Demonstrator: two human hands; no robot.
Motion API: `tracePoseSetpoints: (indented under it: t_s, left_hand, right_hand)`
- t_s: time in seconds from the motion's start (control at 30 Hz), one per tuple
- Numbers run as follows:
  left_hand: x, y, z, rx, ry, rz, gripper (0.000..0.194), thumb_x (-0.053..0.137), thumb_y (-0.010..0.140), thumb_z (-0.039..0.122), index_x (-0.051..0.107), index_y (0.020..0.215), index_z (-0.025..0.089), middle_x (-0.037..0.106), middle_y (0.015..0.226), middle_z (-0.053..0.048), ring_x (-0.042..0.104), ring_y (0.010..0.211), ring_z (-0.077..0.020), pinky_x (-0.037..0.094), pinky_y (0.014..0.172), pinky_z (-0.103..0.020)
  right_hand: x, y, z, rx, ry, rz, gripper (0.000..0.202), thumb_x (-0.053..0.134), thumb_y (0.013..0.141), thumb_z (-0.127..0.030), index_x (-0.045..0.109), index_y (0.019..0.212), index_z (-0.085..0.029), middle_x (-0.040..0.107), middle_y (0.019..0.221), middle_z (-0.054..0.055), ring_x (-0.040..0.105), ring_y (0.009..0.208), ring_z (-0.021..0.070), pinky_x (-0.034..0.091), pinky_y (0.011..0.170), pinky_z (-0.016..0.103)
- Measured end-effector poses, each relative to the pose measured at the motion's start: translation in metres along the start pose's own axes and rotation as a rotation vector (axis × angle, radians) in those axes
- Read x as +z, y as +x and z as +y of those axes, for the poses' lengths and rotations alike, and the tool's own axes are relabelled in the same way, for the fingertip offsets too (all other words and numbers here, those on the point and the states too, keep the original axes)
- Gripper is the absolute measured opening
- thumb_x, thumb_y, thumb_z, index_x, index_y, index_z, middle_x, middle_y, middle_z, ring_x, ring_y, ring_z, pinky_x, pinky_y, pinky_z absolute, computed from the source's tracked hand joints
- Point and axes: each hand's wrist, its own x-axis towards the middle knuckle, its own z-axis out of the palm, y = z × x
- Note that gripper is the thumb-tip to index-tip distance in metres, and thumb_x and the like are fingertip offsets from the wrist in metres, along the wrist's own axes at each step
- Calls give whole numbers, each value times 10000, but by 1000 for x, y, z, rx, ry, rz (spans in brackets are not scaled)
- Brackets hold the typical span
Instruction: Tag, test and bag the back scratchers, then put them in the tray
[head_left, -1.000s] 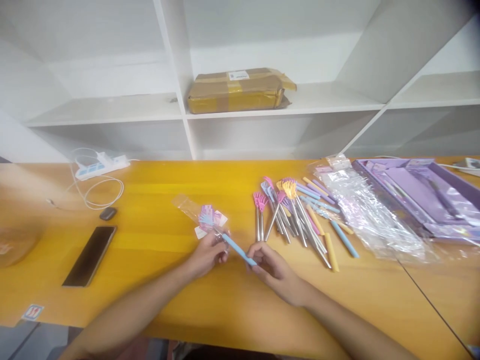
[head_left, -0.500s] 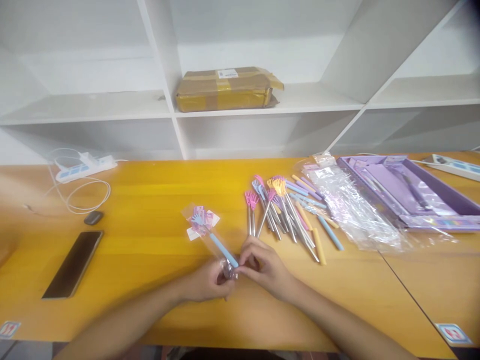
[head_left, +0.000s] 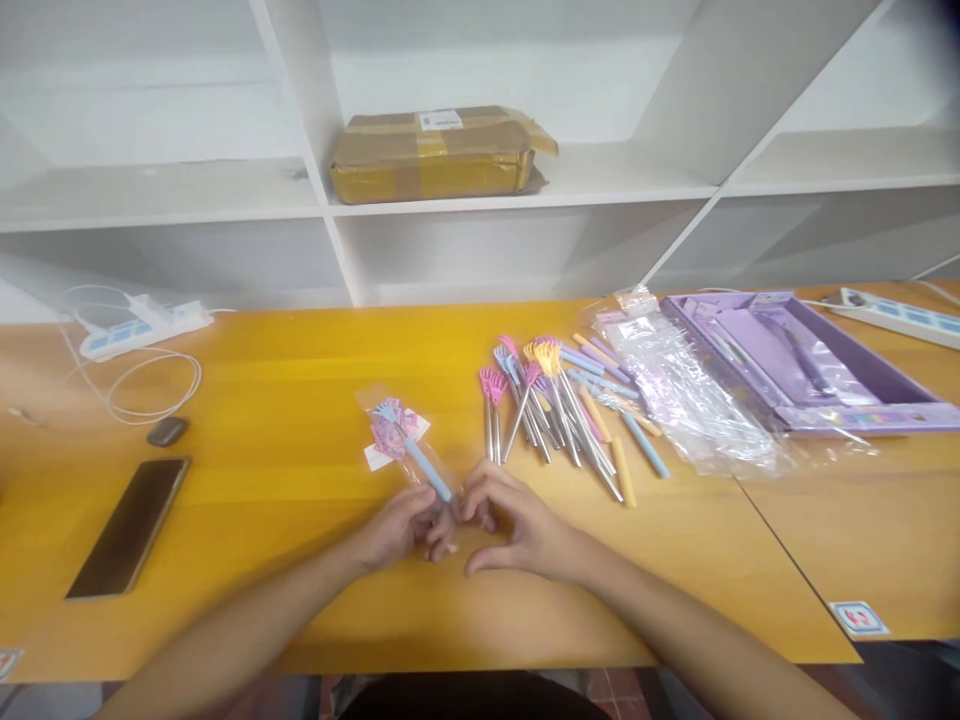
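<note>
A clear plastic bag (head_left: 417, 457) holds a blue back scratcher (head_left: 429, 468) with a hand-shaped head and pink-and-white cards around that head. My left hand (head_left: 405, 525) is closed on the bag's near end, by the end of the blue handle. Beside it, my right hand (head_left: 517, 520) has its thumb apart from its curled fingers, with nothing seen between them; its fingertips are close to the bag. Beyond my right hand lie several metal rods with pink, blue, purple and yellow scratcher heads (head_left: 546, 358), and several coloured handle tubes (head_left: 622, 470).
Clear bags (head_left: 690, 390) are piled by a purple box (head_left: 862, 365) at the right. A phone (head_left: 129, 527), a small dark case (head_left: 166, 431) and a white power strip (head_left: 146, 330) lie on the left. A taped carton (head_left: 439, 155) sits on the shelf behind.
My right thumb has opened away from its fingers, which have let go of the handle's end. My left hand has turned over around the bag's near end. The view has shifted slightly.
</note>
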Motion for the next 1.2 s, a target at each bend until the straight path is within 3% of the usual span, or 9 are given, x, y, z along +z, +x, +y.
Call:
tracePoseSetpoints:
  t_s: [0.17, 0.3, 0.47, 0.6, 0.73, 0.83, 1.0, 1.07, 1.2]
  left_hand:
    - [2, 2, 2, -10, -43, 49, 626, 609, 935, 763, 643, 877, 140, 558, 600, 14, 626, 492, -146, 400, 463, -222]
    - [3, 5, 2, 82, -71, 154, 531, 698, 940, 662, 636, 1121, 166, 699, 811, -33, 677, 546, -160, 448, 448, -230]
    - [0, 5, 5, 162, 48, 298, 441, 850, 875, 486, 623, 1101, 182, 702, 902, -20, 676, 658, -145, 508, 556, -241]
    - [-4, 3, 2, 190, 291, 203, 446, 836, 892, 514, 667, 1096, 155, 711, 952, -46, 677, 861, -174, 548, 782, -280]
    - [-5, 2, 1, 144, 378, 38, 465, 736, 946, 594, 679, 1052, 145, 677, 848, -36, 633, 781, -179, 520, 752, -301]
    - [-7, 2, 3, 144, 428, 47, 466, 731, 948, 597, 709, 1062, 146, 706, 924, -62, 652, 885, -216, 526, 836, -331]
    - [-11, 1, 4, 110, 366, 125, 505, 706, 958, 618, 734, 1170, 160, 730, 1125, -96, 647, 1104, -270, 495, 1017, -394]
    - [-11, 1, 3, 103, 340, 84, 502, 722, 952, 604, 719, 1179, 155, 718, 1120, -95, 644, 1084, -259, 501, 986, -384]
    - [-7, 4, 1, 91, 327, -38, 379, 831, 907, 450, 661, 1087, 163, 648, 917, -22, 604, 846, -167, 488, 782, -292]
  right_hand:
    - [0, 1, -1, -107, -99, 15, 99, 707, 1031, -316, 703, 1077, -228, 641, 1032, 68, 647, 861, 155, 562, 749, 287]
    - [1, 0, 2, -209, -217, 30, 95, 645, 1060, -247, 738, 1067, -232, 656, 1043, 85, 685, 949, 176, 588, 820, 303]
    - [1, -3, 7, -308, -363, 34, 110, 635, 1055, -191, 711, 1109, -248, 708, 1207, 108, 706, 1067, 192, 581, 884, 325]
    - [5, -1, 4, -260, -254, 30, 122, 565, 1088, -186, 659, 1140, -244, 760, 1061, 83, 726, 994, 190, 575, 871, 336]
    - [12, 0, 2, -115, -191, 82, 92, 587, 1090, -271, 661, 1061, -225, 715, 985, 74, 674, 846, 166, 545, 748, 297]
    - [15, 1, 2, -55, -184, 134, 138, 625, 1075, -331, 671, 1006, -221, 649, 888, 38, 588, 715, 139, 478, 647, 271]
    - [15, 2, 0, 9, -175, 163, 162, 642, 1066, -356, 675, 983, -221, 632, 869, 29, 580, 725, 142, 471, 669, 282]
    - [15, 2, 1, 13, -178, 173, 166, 647, 1065, -359, 678, 980, -219, 618, 849, 18, 571, 710, 136, 462, 659, 276]
    - [16, 2, 7, 11, -188, 207, 182, 680, 1046, -361, 659, 940, -215, 604, 813, 4, 549, 678, 128, 441, 637, 269]
